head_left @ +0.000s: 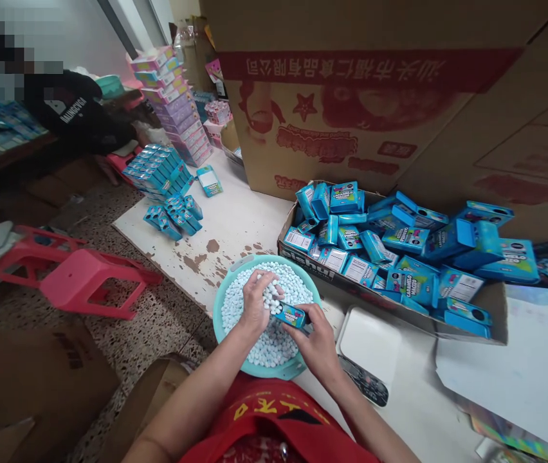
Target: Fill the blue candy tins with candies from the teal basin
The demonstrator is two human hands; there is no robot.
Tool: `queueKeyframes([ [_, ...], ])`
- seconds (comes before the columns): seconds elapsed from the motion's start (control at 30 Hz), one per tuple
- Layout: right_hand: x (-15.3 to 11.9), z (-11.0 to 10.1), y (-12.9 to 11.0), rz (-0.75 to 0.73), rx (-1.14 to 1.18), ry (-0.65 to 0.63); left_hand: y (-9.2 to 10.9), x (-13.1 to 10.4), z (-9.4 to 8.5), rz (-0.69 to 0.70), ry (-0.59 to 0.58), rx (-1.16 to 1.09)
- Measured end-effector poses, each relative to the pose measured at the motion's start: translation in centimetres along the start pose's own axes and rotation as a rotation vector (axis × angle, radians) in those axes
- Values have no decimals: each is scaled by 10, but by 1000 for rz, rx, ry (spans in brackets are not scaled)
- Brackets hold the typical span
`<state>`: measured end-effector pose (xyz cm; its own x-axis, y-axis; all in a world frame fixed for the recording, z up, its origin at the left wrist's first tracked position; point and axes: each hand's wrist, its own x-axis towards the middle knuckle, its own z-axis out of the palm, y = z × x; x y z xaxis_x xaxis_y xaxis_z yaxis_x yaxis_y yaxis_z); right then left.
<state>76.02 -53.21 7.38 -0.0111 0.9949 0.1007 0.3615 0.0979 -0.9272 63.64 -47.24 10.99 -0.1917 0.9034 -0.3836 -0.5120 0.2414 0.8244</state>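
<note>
A turquoise basin (222, 321) full of small white candies (267, 352) sits at the table's front edge. Over it, my left hand (256, 299) is cupped around a handful of the candies, close to the open end of a small blue box (289, 315). My right hand (316, 334) grips that box, tilted, from its right side. To the right, a low carton (336, 278) holds many similar blue boxes (406, 239).
White scale (369, 341) and black remote-like object (363, 381) lie right of the basin. Blue boxes (155, 170) and a tall pink-purple stack (177, 109) stand back left. A large carton (351, 116) rises behind. Red stools (91, 276) and a person (69, 109) are left.
</note>
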Motion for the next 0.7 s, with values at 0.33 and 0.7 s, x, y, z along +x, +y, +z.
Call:
queueKeyframes([
  [0.33, -4, -3, -5, -2, 27, 7, 4, -5, 1, 111, -57, 54],
  [0.7, -4, -4, -5, 93, 75, 5, 2, -13, 1, 12, 1, 46],
])
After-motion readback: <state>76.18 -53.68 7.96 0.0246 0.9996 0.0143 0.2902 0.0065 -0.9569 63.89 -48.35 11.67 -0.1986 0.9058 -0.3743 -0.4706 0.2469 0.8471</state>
